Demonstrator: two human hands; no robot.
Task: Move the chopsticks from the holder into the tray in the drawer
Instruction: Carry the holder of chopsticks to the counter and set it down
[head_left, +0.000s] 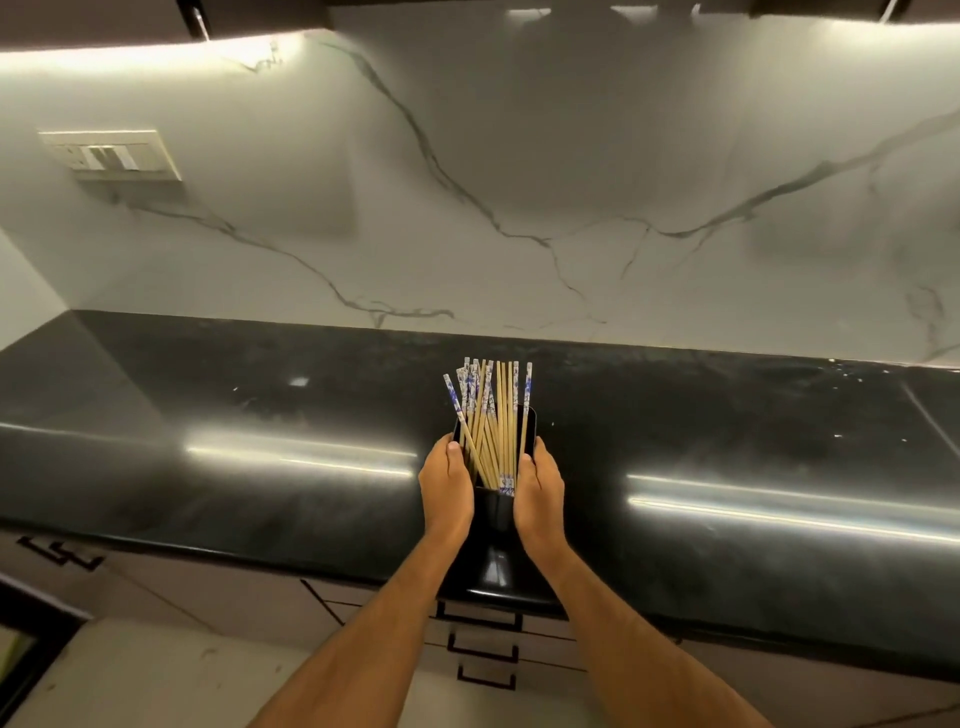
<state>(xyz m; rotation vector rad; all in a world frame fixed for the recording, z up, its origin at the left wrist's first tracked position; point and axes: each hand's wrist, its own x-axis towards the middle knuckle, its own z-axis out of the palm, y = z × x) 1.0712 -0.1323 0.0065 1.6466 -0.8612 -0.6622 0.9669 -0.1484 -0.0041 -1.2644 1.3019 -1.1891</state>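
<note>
A black holder (493, 512) stands near the front edge of the black countertop (260, 467). Several bamboo chopsticks (493, 415) with blue-and-white patterned tops stick out of it, fanned and leaning away from me. My left hand (447, 488) grips the holder's left side, thumb at the rim. My right hand (537, 491) grips its right side the same way. Below the counter, a stack of drawers (483, 649) with black handles is shut; no tray is visible.
A white marble backsplash (519, 208) rises behind the counter, with a switch plate (111, 156) at the left. More cabinet fronts with black handles (60, 553) run under the counter to the left. Pale floor shows at the bottom.
</note>
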